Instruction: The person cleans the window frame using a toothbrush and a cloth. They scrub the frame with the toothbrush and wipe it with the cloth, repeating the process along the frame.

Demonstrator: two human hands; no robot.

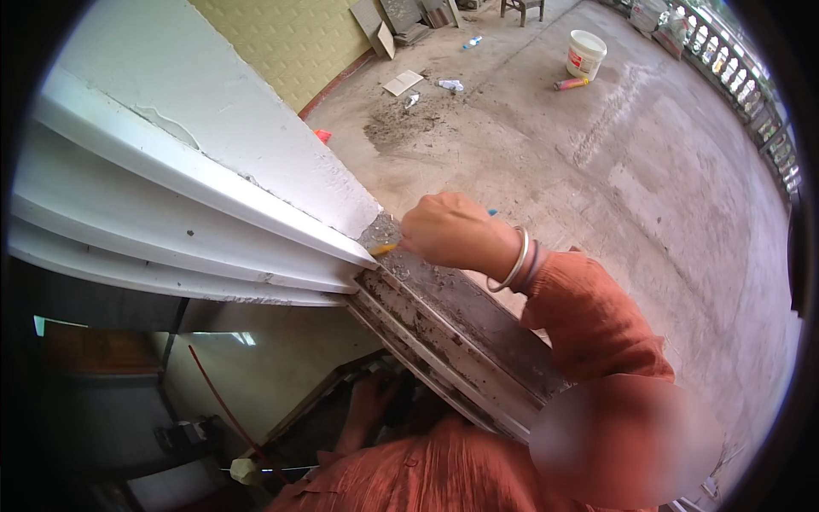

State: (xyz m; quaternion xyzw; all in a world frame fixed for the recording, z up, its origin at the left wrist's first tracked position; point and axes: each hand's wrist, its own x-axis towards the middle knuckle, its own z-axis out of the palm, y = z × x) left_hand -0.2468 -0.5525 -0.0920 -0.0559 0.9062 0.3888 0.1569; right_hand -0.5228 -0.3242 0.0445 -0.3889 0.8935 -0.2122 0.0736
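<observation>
My right hand (452, 230) is closed in a fist around a slim tool with a yellow end (385, 249); its kind I cannot make out. The yellow end meets the corner where the white window frame (213, 200) joins the dirty sill (465, 311). Grit and dried mortar lie along that sill. Below, on the shaded inner side, my left hand (375, 394) rests low near a dark ledge, its fingers lost in shadow. A bit of blue shows just behind my right wrist.
Beyond the sill spreads a concrete floor with rubble. A white bucket (586, 55) stands there, a red and yellow tube (572, 84) beside it. Boards (373, 26) lean on the tiled wall at the back. A balustrade (742, 77) runs along the right. A red rod (226, 405) slants at lower left.
</observation>
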